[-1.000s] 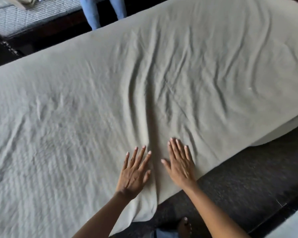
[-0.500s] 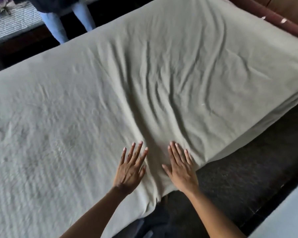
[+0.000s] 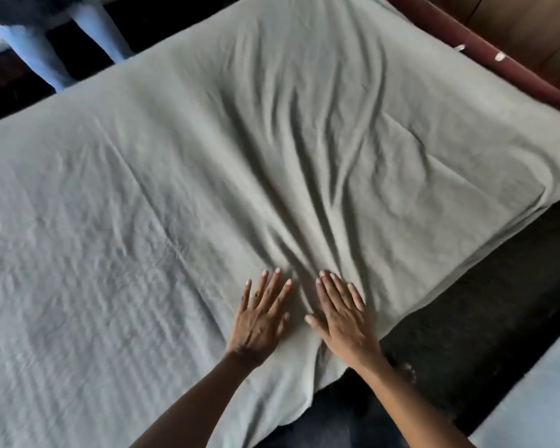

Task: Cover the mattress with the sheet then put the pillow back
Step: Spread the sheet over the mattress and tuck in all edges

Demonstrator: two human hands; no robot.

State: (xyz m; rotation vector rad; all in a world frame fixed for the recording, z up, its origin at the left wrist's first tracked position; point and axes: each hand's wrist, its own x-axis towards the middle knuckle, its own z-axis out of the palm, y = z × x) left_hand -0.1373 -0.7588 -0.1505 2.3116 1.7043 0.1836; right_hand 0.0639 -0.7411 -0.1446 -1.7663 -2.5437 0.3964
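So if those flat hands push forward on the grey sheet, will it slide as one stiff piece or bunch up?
Probably bunch up: the sheet looks thin and floppy, with long creases fanning out from the left hand and right hand. Its near edge droops limply, so it likely feels light and drapes when lifted.

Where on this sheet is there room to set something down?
Left of the left hand the sheet lies bare; so does the wrinkled stretch beyond the right hand toward the red rail. Only the near edge is crowded.

Matt, creased grey-green cloth sheet (image 3: 207, 163); glossy, seemingly painted reddish wooden bed frame (image 3: 485, 56), chipped pale.
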